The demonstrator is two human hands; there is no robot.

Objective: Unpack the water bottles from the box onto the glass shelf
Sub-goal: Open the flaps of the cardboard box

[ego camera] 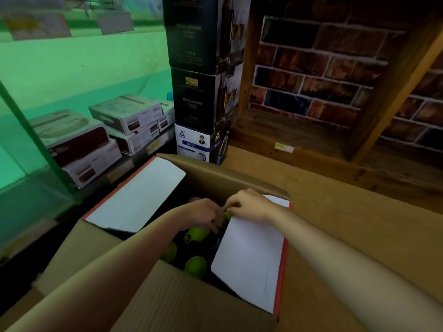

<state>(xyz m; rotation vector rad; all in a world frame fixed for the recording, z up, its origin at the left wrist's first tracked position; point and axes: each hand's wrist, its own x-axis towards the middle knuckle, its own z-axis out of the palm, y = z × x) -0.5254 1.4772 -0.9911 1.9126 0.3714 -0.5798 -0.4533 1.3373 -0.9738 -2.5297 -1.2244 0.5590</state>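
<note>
Head view, both hands in open box [215,178], left hand [206,215] fingers grasping green bottle [197,233] top, right hand [249,204] fingers pinching just above, touching it.

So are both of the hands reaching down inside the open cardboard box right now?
Yes, the left hand and right hand meet over the green bottles inside the open cardboard box.

box [167,295]: brown corrugated cardboard, open at the top, flaps folded outward, two with white inner faces edged in orange-red.
interior: dark; contents only partly visible.
water bottles [196,265]: lime-green rounded tops, at least three showing, standing close together inside the box.
uppermost bottle [197,233]: green cap, partly hidden under a hand.
</note>
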